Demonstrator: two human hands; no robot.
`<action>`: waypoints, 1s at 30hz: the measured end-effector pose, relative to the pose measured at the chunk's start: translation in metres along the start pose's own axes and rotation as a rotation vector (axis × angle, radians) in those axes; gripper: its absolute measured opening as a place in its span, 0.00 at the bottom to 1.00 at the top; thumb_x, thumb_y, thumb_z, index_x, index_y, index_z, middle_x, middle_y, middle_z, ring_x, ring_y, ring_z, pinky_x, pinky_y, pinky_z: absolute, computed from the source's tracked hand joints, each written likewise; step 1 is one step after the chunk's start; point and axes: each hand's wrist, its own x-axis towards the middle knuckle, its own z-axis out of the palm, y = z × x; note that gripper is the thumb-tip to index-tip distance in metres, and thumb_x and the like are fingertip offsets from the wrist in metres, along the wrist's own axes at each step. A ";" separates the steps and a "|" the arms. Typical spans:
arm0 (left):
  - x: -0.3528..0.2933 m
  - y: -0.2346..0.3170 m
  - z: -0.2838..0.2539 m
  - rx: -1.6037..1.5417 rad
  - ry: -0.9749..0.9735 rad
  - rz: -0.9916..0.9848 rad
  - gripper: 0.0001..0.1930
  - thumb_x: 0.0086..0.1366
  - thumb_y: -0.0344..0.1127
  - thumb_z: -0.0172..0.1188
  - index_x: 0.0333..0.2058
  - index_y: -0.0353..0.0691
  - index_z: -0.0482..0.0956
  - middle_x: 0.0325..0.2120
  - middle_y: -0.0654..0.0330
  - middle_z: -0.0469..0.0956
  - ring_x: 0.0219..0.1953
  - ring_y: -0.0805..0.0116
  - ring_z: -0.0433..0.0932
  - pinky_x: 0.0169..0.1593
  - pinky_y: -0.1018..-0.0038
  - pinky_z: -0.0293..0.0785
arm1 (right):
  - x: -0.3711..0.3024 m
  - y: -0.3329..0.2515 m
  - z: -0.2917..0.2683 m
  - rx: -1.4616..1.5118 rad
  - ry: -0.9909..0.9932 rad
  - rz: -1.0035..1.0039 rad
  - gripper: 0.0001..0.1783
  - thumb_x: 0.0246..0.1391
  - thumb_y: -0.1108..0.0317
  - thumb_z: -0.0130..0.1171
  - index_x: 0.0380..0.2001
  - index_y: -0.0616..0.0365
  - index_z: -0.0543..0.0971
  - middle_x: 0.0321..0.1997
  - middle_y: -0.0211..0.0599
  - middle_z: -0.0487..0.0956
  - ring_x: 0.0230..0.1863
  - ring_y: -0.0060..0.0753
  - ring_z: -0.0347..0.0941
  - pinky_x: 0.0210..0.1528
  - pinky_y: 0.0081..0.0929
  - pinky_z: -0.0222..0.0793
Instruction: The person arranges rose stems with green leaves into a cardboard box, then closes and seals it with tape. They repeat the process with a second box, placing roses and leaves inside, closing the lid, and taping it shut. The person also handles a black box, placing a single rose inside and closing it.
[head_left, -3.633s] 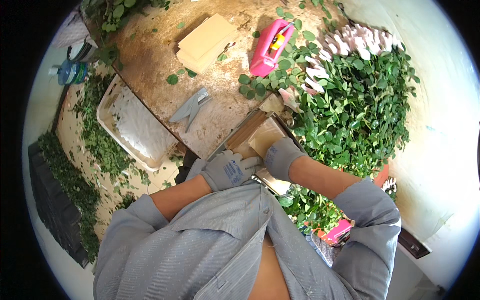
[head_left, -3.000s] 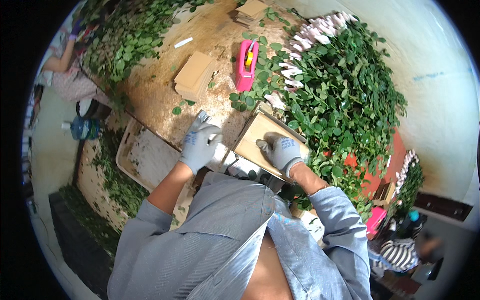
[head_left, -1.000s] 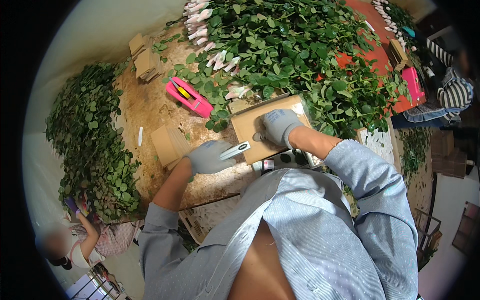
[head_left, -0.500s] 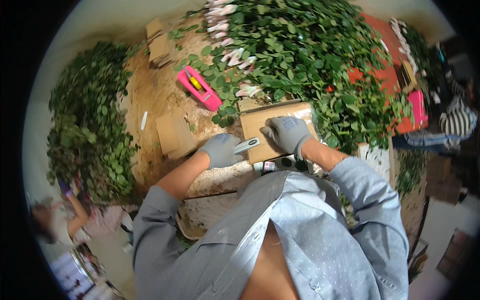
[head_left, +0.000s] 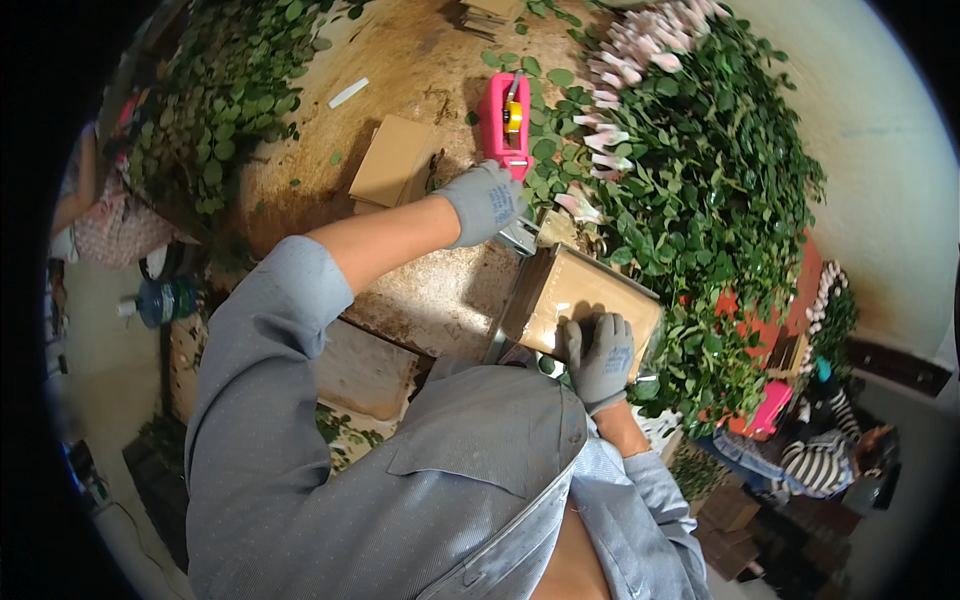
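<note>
My left hand (head_left: 485, 203), in a grey glove, is closed at the near end of the pink tape dispenser (head_left: 503, 115). Beneath its thumb side shows part of a grey metal stapler (head_left: 518, 238), which the fingers seem to be around; the rest is hidden. My right hand (head_left: 603, 362), gloved too, lies with fingers stretched on the brown cardboard (head_left: 590, 298) in front of me. Clear film shows around this cardboard. A roll of yellow tape (head_left: 513, 117) sits in the dispenser.
Leafy flower stems with pale pink heads (head_left: 640, 50) are heaped at the right. Stacked cardboard pieces (head_left: 395, 160) and a white strip (head_left: 348, 93) lie at the left. More foliage (head_left: 225, 100) stands far left. Another person in a striped top (head_left: 815, 468) is at the far right.
My left hand has moved from the cardboard with the stapler, up to the dispenser's near end. My right hand still rests on the cardboard, nearer its front edge. The view has turned.
</note>
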 end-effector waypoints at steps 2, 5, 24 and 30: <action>0.010 0.001 0.016 0.075 0.050 0.008 0.09 0.64 0.35 0.55 0.42 0.45 0.79 0.38 0.60 0.77 0.43 0.62 0.76 0.45 0.64 0.68 | 0.001 0.001 0.000 0.020 -0.019 -0.007 0.17 0.58 0.57 0.65 0.37 0.61 0.74 0.34 0.50 0.74 0.37 0.56 0.70 0.41 0.48 0.66; 0.023 0.007 0.036 0.155 0.069 0.022 0.09 0.66 0.37 0.53 0.41 0.47 0.79 0.38 0.62 0.77 0.43 0.62 0.76 0.44 0.64 0.68 | 0.004 0.003 0.001 0.063 -0.045 0.017 0.16 0.58 0.59 0.64 0.33 0.61 0.73 0.32 0.49 0.73 0.36 0.55 0.69 0.41 0.48 0.65; 0.037 0.019 0.042 -0.097 -0.030 0.032 0.09 0.64 0.37 0.58 0.41 0.44 0.80 0.37 0.60 0.78 0.44 0.60 0.78 0.43 0.63 0.72 | 0.007 0.001 0.005 0.073 -0.019 0.004 0.11 0.59 0.65 0.62 0.33 0.61 0.73 0.32 0.48 0.73 0.35 0.53 0.69 0.40 0.47 0.65; 0.000 0.047 0.037 -0.036 -0.076 -0.063 0.10 0.67 0.41 0.55 0.41 0.46 0.81 0.37 0.62 0.78 0.42 0.62 0.77 0.43 0.65 0.68 | 0.007 -0.001 0.005 0.037 -0.015 -0.007 0.11 0.60 0.64 0.61 0.33 0.62 0.73 0.32 0.48 0.73 0.35 0.54 0.69 0.40 0.48 0.65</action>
